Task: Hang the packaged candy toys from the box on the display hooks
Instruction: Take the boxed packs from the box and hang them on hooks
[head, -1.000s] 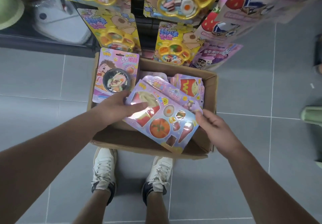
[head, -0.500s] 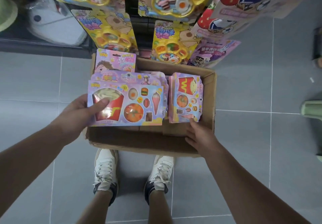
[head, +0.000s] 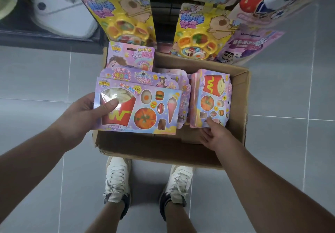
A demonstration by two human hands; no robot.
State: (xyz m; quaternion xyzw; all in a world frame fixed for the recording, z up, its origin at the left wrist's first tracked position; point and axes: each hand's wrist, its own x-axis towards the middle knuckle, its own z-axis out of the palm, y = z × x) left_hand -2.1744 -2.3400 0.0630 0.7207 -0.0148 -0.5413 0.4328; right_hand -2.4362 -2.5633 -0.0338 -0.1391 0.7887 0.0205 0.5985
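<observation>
My left hand is clamped on a flat lilac card-backed candy toy pack, with the thumb across its red fries carton marked with a yellow "W". I cannot read the Chinese lettering. The pack's sweets show an egg, two burgers, a cone and a pizza. It is held over the left side of the brown cardboard box. My right hand pinches the lower edge of a matching stack by the box's right wall. Two yellow packs hang above its far edge.
</observation>
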